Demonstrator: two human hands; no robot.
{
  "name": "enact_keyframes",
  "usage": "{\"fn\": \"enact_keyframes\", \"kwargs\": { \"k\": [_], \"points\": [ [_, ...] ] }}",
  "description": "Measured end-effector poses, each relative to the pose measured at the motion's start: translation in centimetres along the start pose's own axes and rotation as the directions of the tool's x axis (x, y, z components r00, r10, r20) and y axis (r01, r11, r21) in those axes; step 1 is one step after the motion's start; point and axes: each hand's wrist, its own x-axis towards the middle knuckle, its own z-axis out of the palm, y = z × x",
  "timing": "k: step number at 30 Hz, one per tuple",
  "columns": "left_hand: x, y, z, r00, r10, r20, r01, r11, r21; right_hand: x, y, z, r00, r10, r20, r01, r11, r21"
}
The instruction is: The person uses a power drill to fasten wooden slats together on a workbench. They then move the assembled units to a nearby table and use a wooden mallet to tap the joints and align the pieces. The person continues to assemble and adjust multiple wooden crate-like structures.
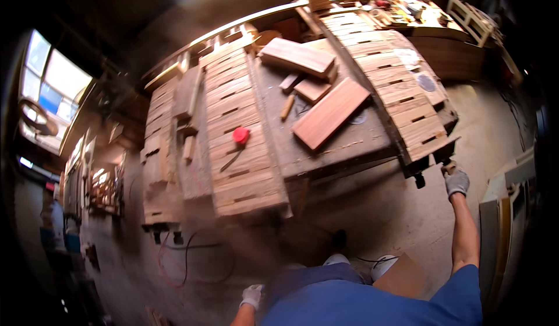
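At nine o'clock a left row of slotted boards (160, 166) flanks the middle row (236, 122) at ten, which carries a red cap (241, 135); near six the gloved left hand (252, 295) hangs well apart from the boards, its finger state impossible to tell. Toward two o'clock, a reddish block (330, 113) lies on the counter (295, 158) beside the right row (396, 87), whose near corner the gloved right hand (456, 180) meets at three, fingers curled, though I cannot tell whether they pinch anything.
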Motion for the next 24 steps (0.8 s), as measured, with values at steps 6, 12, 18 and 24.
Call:
{"fn": "enact_keyframes", "kwargs": {
  "k": [6, 12, 18, 24],
  "points": [
    [1.0, -13.0, -0.7, 0.952, 0.305, 0.006, -0.282, 0.876, 0.392, 0.2, -1.1, 0.3, 0.998, 0.028, 0.048, -0.032, 0.997, 0.076],
    [1.1, -14.9, -1.0, 0.934, 0.357, -0.006, -0.317, 0.839, 0.442, -7.9, 1.1, 3.3, 0.958, -0.173, 0.229, 0.218, 0.958, -0.186],
    [6.7, -13.3, -5.0, 0.946, 0.325, 0.003, -0.315, 0.915, 0.251, -29.0, -11.4, -1.9, 0.780, -0.475, 0.408, 0.473, 0.874, 0.115],
    [5.5, 0.2, -14.2, 0.827, 0.548, -0.121, -0.483, 0.805, 0.343, -50.0, -31.1, -15.7, 0.487, -0.803, 0.344, 0.510, 0.581, 0.634]
  ]
}}
